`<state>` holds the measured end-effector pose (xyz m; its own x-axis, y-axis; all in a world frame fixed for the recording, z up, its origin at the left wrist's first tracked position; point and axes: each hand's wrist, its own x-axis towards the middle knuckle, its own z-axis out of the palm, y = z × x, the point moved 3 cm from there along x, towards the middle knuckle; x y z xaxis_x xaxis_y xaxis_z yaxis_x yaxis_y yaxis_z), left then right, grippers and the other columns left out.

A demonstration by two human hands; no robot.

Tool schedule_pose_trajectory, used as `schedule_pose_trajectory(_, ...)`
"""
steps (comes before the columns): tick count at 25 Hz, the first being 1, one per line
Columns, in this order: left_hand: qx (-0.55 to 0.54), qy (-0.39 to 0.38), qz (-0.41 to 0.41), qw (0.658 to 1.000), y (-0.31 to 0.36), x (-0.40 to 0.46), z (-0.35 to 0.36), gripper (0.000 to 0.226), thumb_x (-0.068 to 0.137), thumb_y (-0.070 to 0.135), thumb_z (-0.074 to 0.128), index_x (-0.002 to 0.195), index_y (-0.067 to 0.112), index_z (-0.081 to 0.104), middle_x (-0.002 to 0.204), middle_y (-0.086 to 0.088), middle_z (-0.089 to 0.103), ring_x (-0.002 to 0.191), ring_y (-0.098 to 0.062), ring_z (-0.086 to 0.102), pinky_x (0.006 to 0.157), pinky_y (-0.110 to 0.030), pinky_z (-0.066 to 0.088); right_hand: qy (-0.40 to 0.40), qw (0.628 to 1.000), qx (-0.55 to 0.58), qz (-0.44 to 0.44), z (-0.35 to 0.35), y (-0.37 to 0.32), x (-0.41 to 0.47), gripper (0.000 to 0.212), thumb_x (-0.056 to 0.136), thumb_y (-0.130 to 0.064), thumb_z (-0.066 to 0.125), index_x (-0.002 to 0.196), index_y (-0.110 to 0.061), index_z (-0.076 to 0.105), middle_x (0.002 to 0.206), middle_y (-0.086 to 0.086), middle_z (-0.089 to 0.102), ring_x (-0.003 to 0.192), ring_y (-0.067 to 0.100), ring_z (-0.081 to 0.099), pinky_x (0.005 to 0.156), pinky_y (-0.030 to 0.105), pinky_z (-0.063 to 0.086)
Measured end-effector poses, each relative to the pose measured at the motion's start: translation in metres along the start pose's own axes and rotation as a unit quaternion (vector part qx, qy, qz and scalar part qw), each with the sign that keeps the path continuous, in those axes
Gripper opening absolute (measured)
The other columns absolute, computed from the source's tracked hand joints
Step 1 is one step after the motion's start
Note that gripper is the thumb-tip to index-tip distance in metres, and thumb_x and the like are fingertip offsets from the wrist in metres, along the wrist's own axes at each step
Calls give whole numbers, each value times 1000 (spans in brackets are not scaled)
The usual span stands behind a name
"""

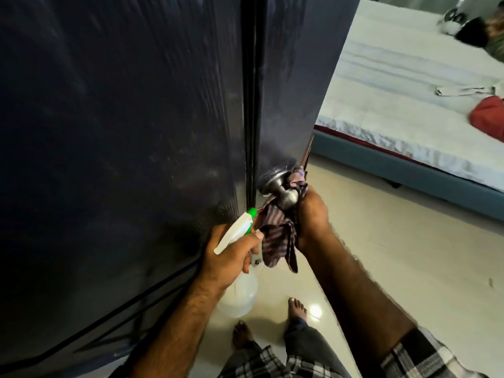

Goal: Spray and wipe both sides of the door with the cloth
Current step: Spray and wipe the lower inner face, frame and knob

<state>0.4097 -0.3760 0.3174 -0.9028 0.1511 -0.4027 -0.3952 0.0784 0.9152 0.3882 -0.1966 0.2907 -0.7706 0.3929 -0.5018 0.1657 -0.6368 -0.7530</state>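
Cloth position: striped cloth [281, 236] bunched against right hand [311, 214], wrapped round the far side of the metal door knob [283, 199], loose end hanging below the knob beside the wrist.
Right hand state: grasping the cloth, fingers curled round it at the knob; fingertips hidden behind fabric.
Right arm pose: forearm extended forward and up from lower right, checked sleeve [420, 356] at the elbow.
Left hand state: left hand [231, 257] clenched round the neck of the spray bottle [240, 293], finger across the trigger area.
Left arm pose: forearm raised from lower centre, hand just left of the hanging cloth, touching or nearly so; cannot tell which.
Bottle appearance: translucent body hanging below the fist, white head with green nozzle tip pointing up toward the door.
Cloth appearance: brown and grey stripes, crumpled, folded in several layers.
Door: dark door [122, 132] with glossy wood-grain face, standing ajar, edge just beyond the knob.
Surroundings: pale tiled floor [409, 255], bare feet below, bed [395, 105] with light sheet beyond the door edge at right.
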Motion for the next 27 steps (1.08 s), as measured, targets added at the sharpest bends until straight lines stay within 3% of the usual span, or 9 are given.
schedule_pose_trajectory(2,-3,-15,9,1000,2,1,0,44,83,15,81,101,-18,58,64,-13,62,40,-19,46,45,-29,41,78,947,-250,-185,-12,0,-8,30,107,-52,53,108,-25,66,97,-1,75,89,19,73,86,48,62)
schedule_pose_trajectory(5,7,-10,9,1000,2,3,-1,35,89,7,77,106,-16,58,67,-13,64,42,-18,48,45,-29,45,-31,781,-469,-410,-13,-5,-24,34,100,-39,71,125,-21,56,121,4,60,103,23,66,84,41,62)
schedule_pose_trajectory(9,23,-7,5,1000,6,4,-1,29,91,10,76,112,-4,61,69,-12,67,43,-13,51,51,-26,53,-85,524,-651,-543,-21,-14,-23,34,102,-25,71,133,-14,65,138,25,47,115,42,56,79,46,62)
schedule_pose_trajectory(12,26,-12,3,1000,7,2,-1,27,92,13,77,112,4,62,71,-11,68,44,-12,53,53,-25,56,-97,437,-678,-583,-27,-16,-22,31,101,-25,74,130,-19,70,137,27,49,112,42,55,72,46,61)
schedule_pose_trajectory(14,30,-8,2,1000,7,1,-1,25,91,12,77,110,5,62,70,-12,67,44,-12,52,52,-25,56,-69,523,-640,-558,-22,-15,-23,30,99,-30,74,126,-17,69,132,19,49,106,36,57,74,41,59)
schedule_pose_trajectory(17,20,-1,4,1000,12,4,2,23,91,9,76,106,0,61,72,-14,65,43,-13,50,46,-25,51,0,763,-487,-425,-11,-8,-18,34,92,-38,70,117,-20,57,115,4,53,88,28,64,69,42,61)
schedule_pose_trajectory(19,12,4,6,1000,13,6,3,26,90,7,76,108,-4,61,72,-15,64,42,-13,48,45,-25,47,9,864,-362,-348,-4,-2,-19,22,99,-37,67,110,-27,52,98,4,66,73,28,71,57,44,62)
schedule_pose_trajectory(23,7,-6,17,1000,13,8,3,30,90,8,76,109,-10,61,71,-14,63,41,-13,46,43,-26,43,96,942,-216,-240,-1,-2,-9,18,109,-26,57,105,-10,63,86,4,70,78,10,69,65,18,53)
schedule_pose_trajectory(27,-10,-3,11,1000,9,9,7,31,90,7,77,112,-6,61,71,-14,62,42,-14,45,43,-27,40,1,999,-32,31,-5,-5,7,25,82,-16,70,102,0,69,91,17,66,82,32,66,83,38,56)
